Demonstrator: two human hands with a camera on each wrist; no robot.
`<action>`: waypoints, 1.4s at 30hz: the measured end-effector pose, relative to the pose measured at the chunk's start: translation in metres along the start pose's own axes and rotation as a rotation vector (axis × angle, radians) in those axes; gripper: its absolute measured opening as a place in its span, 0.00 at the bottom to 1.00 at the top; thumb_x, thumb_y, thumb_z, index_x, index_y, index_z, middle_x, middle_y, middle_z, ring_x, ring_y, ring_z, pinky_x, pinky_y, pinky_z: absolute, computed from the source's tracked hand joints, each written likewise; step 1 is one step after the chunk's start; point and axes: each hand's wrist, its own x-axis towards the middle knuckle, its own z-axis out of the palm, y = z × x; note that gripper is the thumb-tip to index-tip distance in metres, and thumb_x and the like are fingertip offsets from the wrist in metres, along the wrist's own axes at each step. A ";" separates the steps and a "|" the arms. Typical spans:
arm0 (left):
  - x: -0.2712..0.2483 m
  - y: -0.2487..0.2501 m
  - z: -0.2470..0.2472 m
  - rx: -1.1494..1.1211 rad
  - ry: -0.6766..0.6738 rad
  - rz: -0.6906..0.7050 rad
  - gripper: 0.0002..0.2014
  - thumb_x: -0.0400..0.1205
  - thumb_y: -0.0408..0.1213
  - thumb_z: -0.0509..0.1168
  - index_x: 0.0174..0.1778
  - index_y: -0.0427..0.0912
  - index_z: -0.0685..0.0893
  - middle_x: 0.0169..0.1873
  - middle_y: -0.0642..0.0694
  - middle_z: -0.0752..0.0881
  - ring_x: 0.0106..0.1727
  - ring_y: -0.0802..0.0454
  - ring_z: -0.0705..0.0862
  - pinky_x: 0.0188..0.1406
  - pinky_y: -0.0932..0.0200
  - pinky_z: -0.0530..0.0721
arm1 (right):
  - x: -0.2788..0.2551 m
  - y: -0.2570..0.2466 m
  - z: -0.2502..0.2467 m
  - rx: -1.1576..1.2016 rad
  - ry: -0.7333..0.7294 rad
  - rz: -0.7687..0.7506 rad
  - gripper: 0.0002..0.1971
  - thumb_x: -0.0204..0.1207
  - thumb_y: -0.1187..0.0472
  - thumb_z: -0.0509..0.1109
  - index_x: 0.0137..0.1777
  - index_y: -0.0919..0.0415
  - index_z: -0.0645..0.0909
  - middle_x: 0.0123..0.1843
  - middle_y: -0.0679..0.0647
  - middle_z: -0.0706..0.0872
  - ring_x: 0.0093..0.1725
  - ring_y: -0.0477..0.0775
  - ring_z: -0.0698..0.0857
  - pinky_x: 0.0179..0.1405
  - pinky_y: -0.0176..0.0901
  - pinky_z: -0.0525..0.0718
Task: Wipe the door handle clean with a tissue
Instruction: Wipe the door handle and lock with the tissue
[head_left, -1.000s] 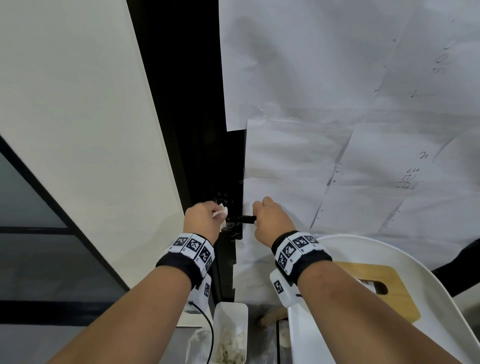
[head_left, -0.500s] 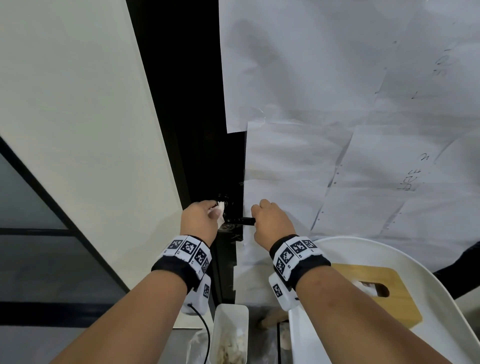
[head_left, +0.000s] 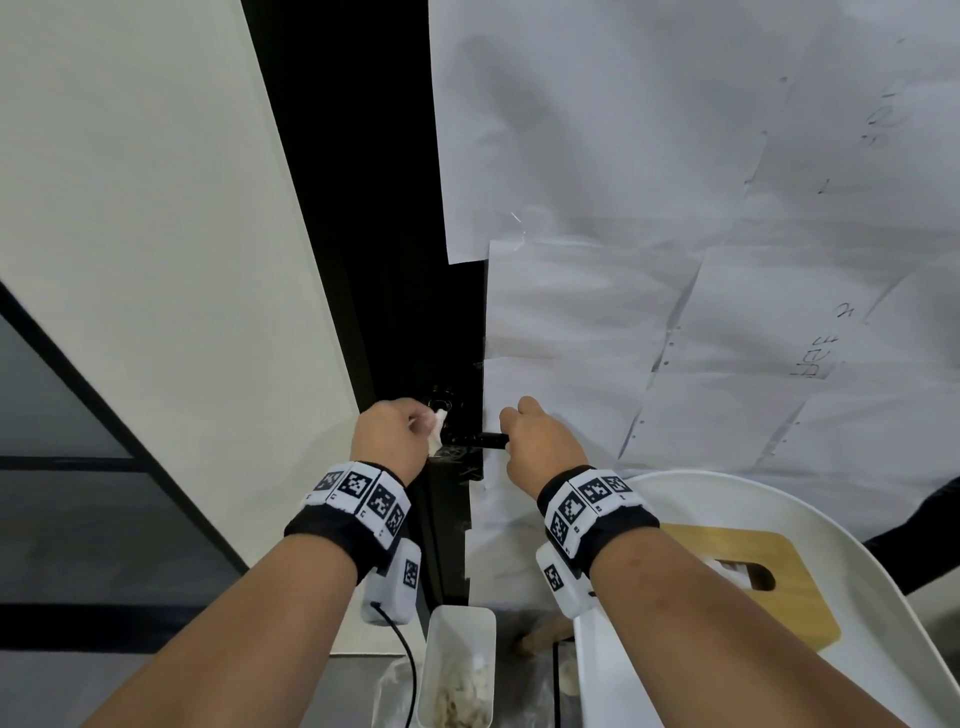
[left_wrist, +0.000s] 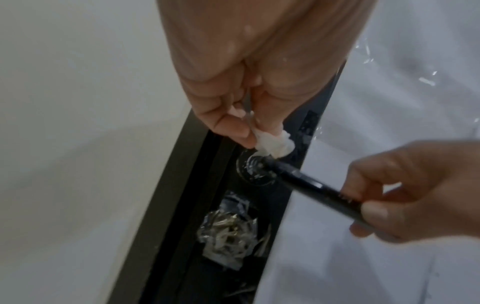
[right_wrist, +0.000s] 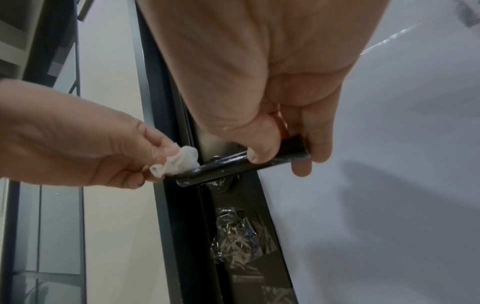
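Note:
A black lever door handle (head_left: 480, 439) (left_wrist: 306, 185) (right_wrist: 233, 167) sticks out from the dark door stile. My right hand (head_left: 535, 441) (right_wrist: 283, 152) grips its free end, thumb on top and fingers curled below. My left hand (head_left: 395, 436) (left_wrist: 249, 123) pinches a small crumpled white tissue (head_left: 438, 427) (left_wrist: 275, 145) (right_wrist: 179, 162) between thumb and fingers. The wad touches the handle's inner end by the round rose (left_wrist: 253, 168).
White paper sheets (head_left: 675, 208) cover the door to the right. A cream wall (head_left: 156, 234) lies left of the dark frame. Crumpled clear tape (right_wrist: 236, 238) sits on the stile below the handle. Below are a white bin (head_left: 457, 670) and a white chair (head_left: 831, 571) bearing a wooden board (head_left: 753, 577).
My left hand with the tissue has shifted slightly up and left along the handle's inner end. The right hand has kept its grip on the handle's end.

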 end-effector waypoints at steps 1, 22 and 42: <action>-0.002 -0.006 0.001 -0.017 0.018 -0.022 0.09 0.84 0.38 0.62 0.52 0.42 0.88 0.45 0.44 0.88 0.44 0.51 0.82 0.43 0.61 0.74 | 0.000 0.000 0.000 0.001 -0.003 -0.001 0.11 0.71 0.76 0.59 0.50 0.65 0.74 0.54 0.61 0.73 0.35 0.61 0.74 0.34 0.50 0.76; 0.021 -0.024 0.045 -0.764 -0.121 -0.385 0.14 0.77 0.20 0.63 0.37 0.41 0.90 0.41 0.38 0.91 0.46 0.43 0.90 0.50 0.51 0.89 | 0.002 -0.003 -0.006 0.013 -0.058 -0.015 0.11 0.70 0.76 0.60 0.50 0.63 0.73 0.52 0.60 0.71 0.33 0.60 0.72 0.34 0.46 0.72; 0.006 -0.018 0.018 -0.671 -0.323 -0.507 0.12 0.87 0.29 0.53 0.62 0.30 0.78 0.36 0.39 0.84 0.32 0.50 0.83 0.21 0.65 0.86 | -0.001 -0.005 -0.008 0.026 -0.057 0.004 0.12 0.70 0.76 0.59 0.51 0.63 0.73 0.49 0.58 0.68 0.34 0.61 0.73 0.35 0.47 0.74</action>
